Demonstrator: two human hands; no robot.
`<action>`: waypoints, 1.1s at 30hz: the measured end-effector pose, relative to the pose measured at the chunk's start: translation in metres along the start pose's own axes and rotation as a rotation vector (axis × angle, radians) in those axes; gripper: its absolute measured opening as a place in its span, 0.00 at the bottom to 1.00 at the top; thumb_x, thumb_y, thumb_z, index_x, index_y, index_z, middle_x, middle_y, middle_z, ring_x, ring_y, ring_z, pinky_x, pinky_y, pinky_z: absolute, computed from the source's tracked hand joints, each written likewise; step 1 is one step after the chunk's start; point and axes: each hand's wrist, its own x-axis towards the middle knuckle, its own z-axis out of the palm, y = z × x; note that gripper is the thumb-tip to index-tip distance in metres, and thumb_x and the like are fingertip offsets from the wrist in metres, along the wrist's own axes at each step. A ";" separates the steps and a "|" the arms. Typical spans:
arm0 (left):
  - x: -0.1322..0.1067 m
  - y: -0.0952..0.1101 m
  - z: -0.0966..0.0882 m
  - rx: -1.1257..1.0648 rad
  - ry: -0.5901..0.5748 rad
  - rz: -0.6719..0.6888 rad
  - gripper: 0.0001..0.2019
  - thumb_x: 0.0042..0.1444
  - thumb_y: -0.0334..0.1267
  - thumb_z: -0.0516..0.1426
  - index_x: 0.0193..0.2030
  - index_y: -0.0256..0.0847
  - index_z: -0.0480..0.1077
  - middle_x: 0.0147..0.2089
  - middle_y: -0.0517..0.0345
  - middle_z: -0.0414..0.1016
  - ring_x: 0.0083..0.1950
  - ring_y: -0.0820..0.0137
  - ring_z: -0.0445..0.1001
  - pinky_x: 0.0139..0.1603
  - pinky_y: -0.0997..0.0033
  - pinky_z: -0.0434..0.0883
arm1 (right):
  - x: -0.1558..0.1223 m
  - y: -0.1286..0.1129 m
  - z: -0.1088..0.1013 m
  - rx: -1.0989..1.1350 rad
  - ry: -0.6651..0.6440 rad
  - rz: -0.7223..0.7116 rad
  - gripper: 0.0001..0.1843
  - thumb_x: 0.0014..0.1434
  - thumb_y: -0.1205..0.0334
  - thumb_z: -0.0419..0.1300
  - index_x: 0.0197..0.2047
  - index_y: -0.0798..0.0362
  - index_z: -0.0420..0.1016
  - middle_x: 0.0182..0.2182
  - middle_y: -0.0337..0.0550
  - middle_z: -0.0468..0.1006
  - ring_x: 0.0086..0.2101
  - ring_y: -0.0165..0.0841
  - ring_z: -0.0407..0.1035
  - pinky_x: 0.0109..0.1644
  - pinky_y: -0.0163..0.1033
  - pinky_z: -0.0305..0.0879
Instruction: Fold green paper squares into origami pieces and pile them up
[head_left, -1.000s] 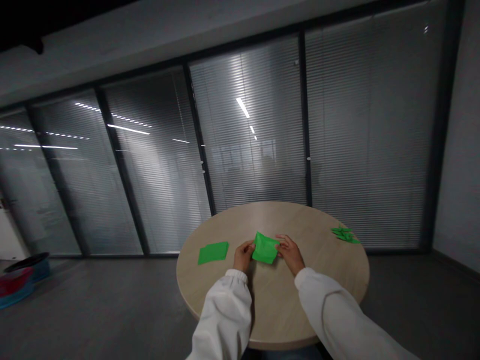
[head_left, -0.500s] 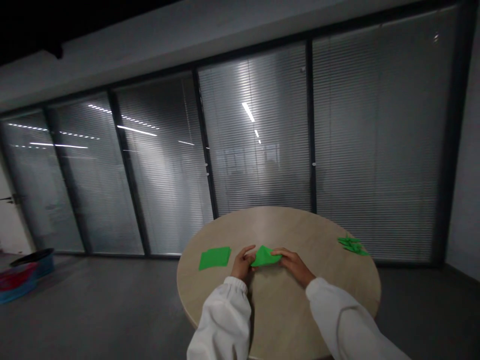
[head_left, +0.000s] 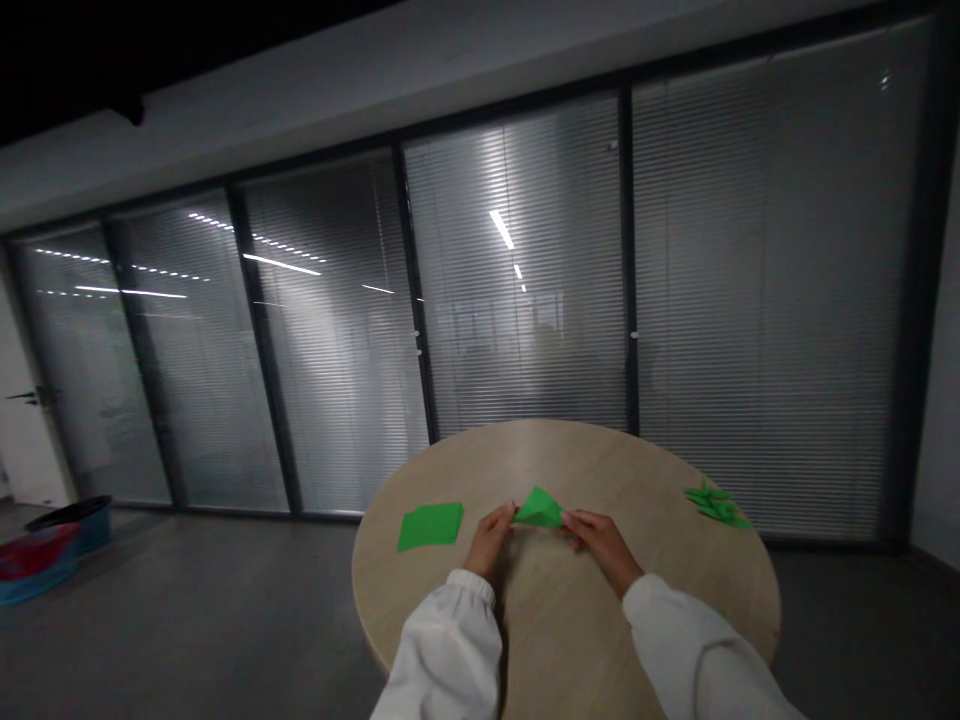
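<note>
The left hand and the right hand are both partly closed, with the fingers drawn in toward the thumbs. The left hand pinches the left corner of a folded green paper triangle, and the right hand pinches its right corner. The triangle sits between the hands, with its apex pointing far, above the middle of a round pale-wood surface. Whether it touches the surface cannot be determined.

A flat green paper square lies on the surface, left of the left hand and well apart from it. A small pile of folded green paper pieces lies near the right edge. White sleeves cover both forearms. Slatted blinds stand behind glass partitions beyond the surface. A round red and blue tub stands on the floor at far left.
</note>
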 end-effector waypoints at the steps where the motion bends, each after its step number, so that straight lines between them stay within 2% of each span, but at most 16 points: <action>1: 0.000 0.001 0.001 0.001 -0.018 0.019 0.24 0.42 0.59 0.62 0.26 0.35 0.75 0.29 0.53 0.76 0.34 0.66 0.71 0.33 0.73 0.65 | 0.000 0.000 0.000 0.041 0.009 0.026 0.24 0.50 0.41 0.60 0.31 0.56 0.80 0.29 0.46 0.78 0.27 0.34 0.68 0.29 0.36 0.61; 5: -0.002 0.004 0.002 -0.038 -0.043 0.062 0.22 0.38 0.57 0.65 0.22 0.35 0.74 0.24 0.57 0.72 0.30 0.70 0.68 0.33 0.73 0.63 | -0.006 -0.004 0.000 0.191 0.017 0.096 0.23 0.49 0.43 0.62 0.35 0.56 0.80 0.34 0.48 0.79 0.34 0.37 0.71 0.32 0.36 0.65; 9: -0.003 0.007 0.004 -0.042 -0.088 0.026 0.22 0.34 0.53 0.68 0.25 0.34 0.74 0.24 0.58 0.72 0.28 0.72 0.67 0.31 0.74 0.63 | -0.011 -0.012 0.002 0.277 0.004 0.158 0.24 0.47 0.43 0.64 0.35 0.57 0.80 0.34 0.49 0.79 0.34 0.37 0.72 0.33 0.36 0.66; 12: -0.004 0.007 0.004 -0.081 -0.098 -0.037 0.22 0.35 0.54 0.67 0.27 0.34 0.74 0.23 0.60 0.71 0.26 0.73 0.67 0.29 0.74 0.64 | -0.010 -0.014 0.003 0.264 -0.004 0.110 0.25 0.49 0.44 0.63 0.40 0.57 0.79 0.33 0.48 0.79 0.33 0.36 0.72 0.31 0.34 0.65; 16: -0.005 0.006 0.004 -0.135 -0.046 -0.068 0.22 0.36 0.54 0.67 0.28 0.35 0.73 0.23 0.62 0.71 0.25 0.73 0.68 0.26 0.75 0.66 | -0.006 -0.012 0.003 0.214 -0.011 -0.011 0.34 0.48 0.47 0.66 0.56 0.50 0.68 0.33 0.43 0.80 0.30 0.34 0.71 0.28 0.33 0.63; 18: -0.006 0.008 0.004 -0.143 -0.057 -0.068 0.22 0.36 0.53 0.67 0.31 0.35 0.74 0.24 0.60 0.73 0.26 0.72 0.70 0.27 0.74 0.67 | -0.005 -0.011 0.002 0.219 -0.031 -0.053 0.34 0.48 0.49 0.67 0.57 0.49 0.67 0.36 0.44 0.80 0.32 0.35 0.72 0.31 0.35 0.66; 22: -0.006 0.011 0.005 -0.179 -0.128 -0.020 0.29 0.33 0.48 0.70 0.44 0.36 0.74 0.35 0.53 0.79 0.35 0.66 0.75 0.37 0.69 0.72 | -0.004 -0.013 0.002 0.226 -0.030 -0.124 0.28 0.47 0.50 0.67 0.50 0.51 0.74 0.43 0.47 0.79 0.42 0.40 0.73 0.46 0.42 0.69; 26: -0.005 0.013 0.005 -0.144 -0.177 0.083 0.34 0.36 0.48 0.69 0.52 0.37 0.72 0.44 0.50 0.79 0.45 0.60 0.75 0.47 0.62 0.71 | -0.006 -0.018 0.002 0.211 -0.011 -0.139 0.30 0.47 0.50 0.67 0.53 0.49 0.72 0.46 0.47 0.79 0.44 0.41 0.73 0.50 0.45 0.69; 33: -0.005 0.017 0.006 0.009 -0.230 0.197 0.28 0.43 0.50 0.65 0.50 0.36 0.74 0.52 0.47 0.76 0.54 0.55 0.71 0.58 0.56 0.64 | -0.006 -0.015 0.005 0.153 0.003 -0.171 0.27 0.50 0.47 0.64 0.51 0.51 0.74 0.53 0.50 0.74 0.52 0.43 0.67 0.59 0.50 0.62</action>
